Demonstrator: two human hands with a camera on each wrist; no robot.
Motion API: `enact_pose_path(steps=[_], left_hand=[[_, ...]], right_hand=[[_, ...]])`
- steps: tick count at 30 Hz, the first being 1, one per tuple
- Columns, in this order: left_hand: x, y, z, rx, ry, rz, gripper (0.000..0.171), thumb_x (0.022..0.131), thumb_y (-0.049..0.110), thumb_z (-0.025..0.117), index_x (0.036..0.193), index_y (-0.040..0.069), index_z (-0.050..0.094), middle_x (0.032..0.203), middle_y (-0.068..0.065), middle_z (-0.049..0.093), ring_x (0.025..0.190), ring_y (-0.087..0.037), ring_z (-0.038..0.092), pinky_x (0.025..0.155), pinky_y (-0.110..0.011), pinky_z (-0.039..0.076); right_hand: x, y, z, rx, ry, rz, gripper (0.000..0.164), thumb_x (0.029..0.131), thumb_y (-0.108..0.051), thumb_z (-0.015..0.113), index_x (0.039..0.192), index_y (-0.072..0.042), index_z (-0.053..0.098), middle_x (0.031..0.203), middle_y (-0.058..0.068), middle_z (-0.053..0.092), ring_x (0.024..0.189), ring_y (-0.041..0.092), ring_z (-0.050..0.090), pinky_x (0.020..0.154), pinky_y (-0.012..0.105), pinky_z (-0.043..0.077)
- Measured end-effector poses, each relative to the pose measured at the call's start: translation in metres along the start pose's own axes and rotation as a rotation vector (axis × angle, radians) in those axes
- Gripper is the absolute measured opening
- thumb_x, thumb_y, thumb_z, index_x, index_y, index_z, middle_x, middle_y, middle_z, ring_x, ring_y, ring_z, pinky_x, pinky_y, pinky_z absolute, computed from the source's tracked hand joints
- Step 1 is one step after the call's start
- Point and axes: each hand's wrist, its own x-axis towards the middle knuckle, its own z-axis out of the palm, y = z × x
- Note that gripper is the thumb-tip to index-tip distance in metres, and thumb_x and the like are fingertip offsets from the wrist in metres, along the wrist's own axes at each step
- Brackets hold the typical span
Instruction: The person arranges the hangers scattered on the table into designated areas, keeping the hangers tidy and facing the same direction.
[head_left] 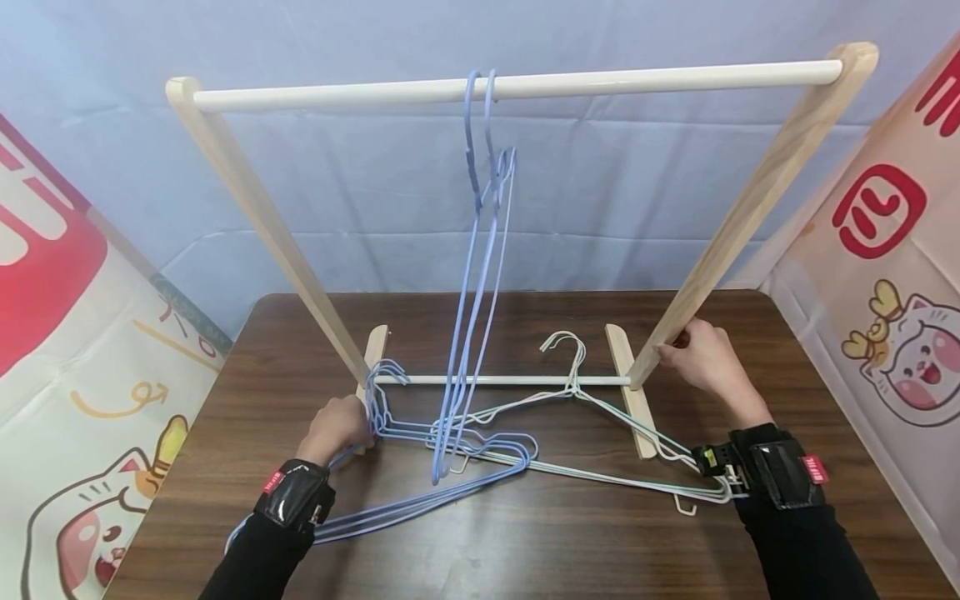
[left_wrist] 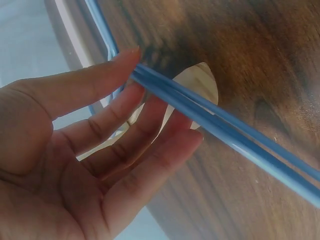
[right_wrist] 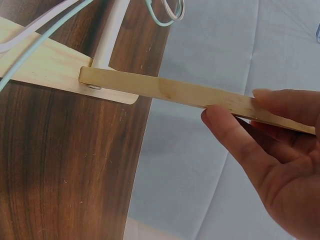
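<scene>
left grip (head_left: pixel 337 429): fingertips closed on blue hangers (left_wrist: pixel 225 134) at a bend. right grip (head_left: pixel 705 358): pinching the right post (right_wrist: pixel 165 89), low down. advice: hold that post steady; ease the blue stack apart gently, since overlapping wires look apt to snag. blue ones slim, smooth, slightly glossy, fanned on the desk (head_left: pixel 285 350) by the left foot (head_left: pixel 377 342), partly overlapping pale hangers (head_left: pixel 575 375).
</scene>
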Motion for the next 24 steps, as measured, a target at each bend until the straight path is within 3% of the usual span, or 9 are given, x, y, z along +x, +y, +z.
enact_pose_path(steps=[11,24], left_hand=[[0.0015,-0.0037,0.0046,-0.013,0.009,0.023,0.018,0.062,0.008,0.075,0.064,0.007,0.057,0.064,-0.009,0.057,0.063,-0.028,0.056,0.054,-0.041,0.046],[-0.0014,-0.0073,0.0012,-0.053,0.009,0.107,0.009,0.062,0.001,0.065,0.061,0.007,0.058,0.06,-0.006,0.054,0.059,-0.024,0.052,0.051,-0.035,0.043]], right_hand=[[-0.0007,-0.0005,-0.0001,-0.005,-0.002,0.0,0.033,0.089,-0.004,0.055,0.111,0.018,0.047,0.092,0.034,0.058,0.079,0.038,0.063,0.054,0.031,0.049],[0.0001,0.0011,-0.0006,-0.002,0.004,-0.004,0.031,0.088,-0.003,0.054,0.11,0.018,0.048,0.092,0.033,0.058,0.079,0.038,0.063,0.056,0.034,0.051]])
